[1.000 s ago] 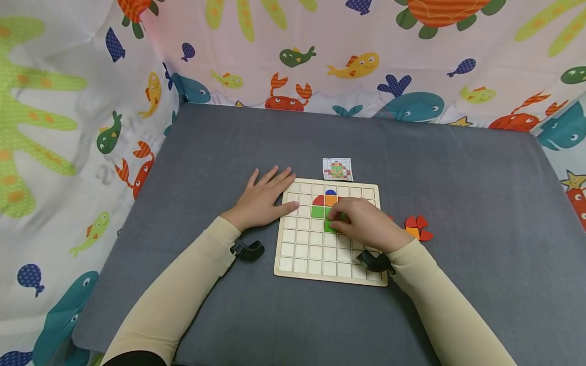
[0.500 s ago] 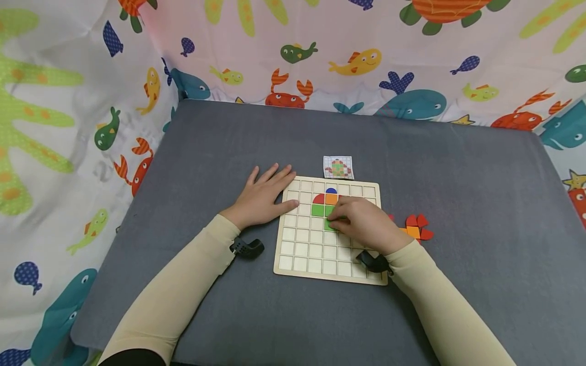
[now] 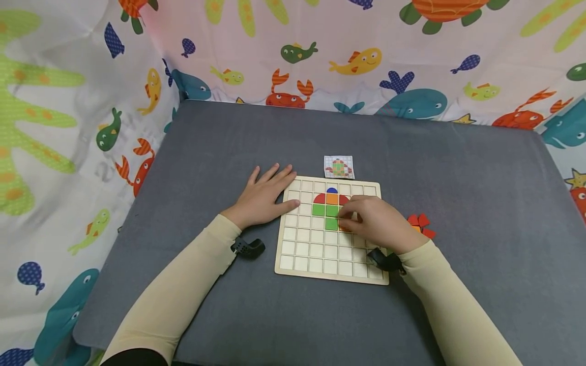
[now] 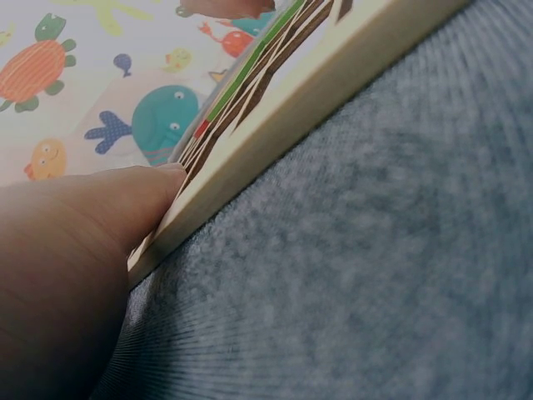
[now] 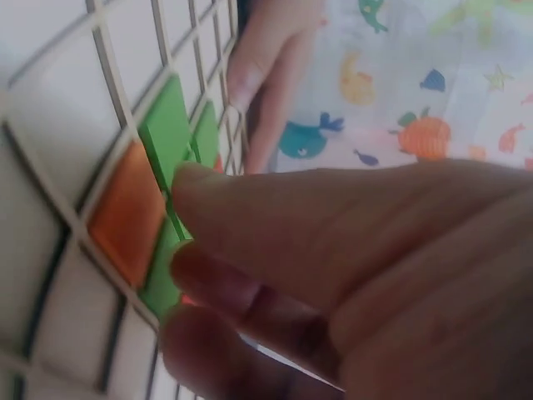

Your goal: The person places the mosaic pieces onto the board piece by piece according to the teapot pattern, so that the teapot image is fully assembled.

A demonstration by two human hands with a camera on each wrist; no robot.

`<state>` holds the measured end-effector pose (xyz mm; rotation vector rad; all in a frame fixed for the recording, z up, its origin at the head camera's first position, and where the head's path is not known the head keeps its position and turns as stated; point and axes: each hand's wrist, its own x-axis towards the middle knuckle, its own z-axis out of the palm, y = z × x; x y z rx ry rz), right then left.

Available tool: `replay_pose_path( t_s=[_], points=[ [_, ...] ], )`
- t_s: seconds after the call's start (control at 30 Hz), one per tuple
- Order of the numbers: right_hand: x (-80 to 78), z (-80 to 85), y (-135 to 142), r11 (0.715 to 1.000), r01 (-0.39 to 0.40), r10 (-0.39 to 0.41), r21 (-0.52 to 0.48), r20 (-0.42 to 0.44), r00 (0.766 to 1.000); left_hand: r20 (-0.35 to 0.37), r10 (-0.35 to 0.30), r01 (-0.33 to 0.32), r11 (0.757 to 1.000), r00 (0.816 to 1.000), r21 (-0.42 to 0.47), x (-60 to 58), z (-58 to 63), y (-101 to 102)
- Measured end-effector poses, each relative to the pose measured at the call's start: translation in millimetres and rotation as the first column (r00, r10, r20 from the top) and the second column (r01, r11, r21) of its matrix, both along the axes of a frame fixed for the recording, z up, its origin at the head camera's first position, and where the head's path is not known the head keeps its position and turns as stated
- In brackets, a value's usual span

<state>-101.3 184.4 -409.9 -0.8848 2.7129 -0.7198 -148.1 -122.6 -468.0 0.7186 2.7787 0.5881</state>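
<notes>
My left hand (image 3: 261,202) lies with spread fingers at the left edge of the wooden grid board (image 3: 309,250), its thumb on the rim. Over the right part of the board is my right hand (image 3: 377,221), fingers bent and thumb tip close over the coloured tiles. A gap shows between thumb and fingers, with no piece between them. In the right wrist view an orange square tile (image 5: 129,217) sits in a cell beside a green square tile (image 5: 169,125). A blue half-round (image 3: 331,190), a red quarter-round (image 3: 319,199) and another orange square (image 3: 331,199) lie farther up.
A small pattern card (image 3: 339,168) lies behind the board. To its right, partly behind my right wrist, are several red pieces (image 3: 423,219) and an orange one (image 3: 416,229). The grey tabletop (image 3: 256,137) is backed by a sea-animal curtain (image 3: 256,46).
My right hand has shifted slightly to the right, uncovering the middle green tiles and more of the right red piece. My left hand stays in place.
</notes>
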Motion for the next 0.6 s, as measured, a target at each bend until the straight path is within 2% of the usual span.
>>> replay_pose_path(
  t_s=[0.3,0.6],
  points=[
    [-1.0,15.3,25,0.993,0.106,-0.110,0.048,0.096,0.989,0.002,0.003,-0.003,1.000,1.000,-0.002,0.2,-1.0,1],
    [1.8,21.8,55,0.983,0.172,-0.179,0.066,0.108,0.978,0.000,0.009,-0.009,1.000,1.000,-0.005,0.2,1.4,1]
  ],
)
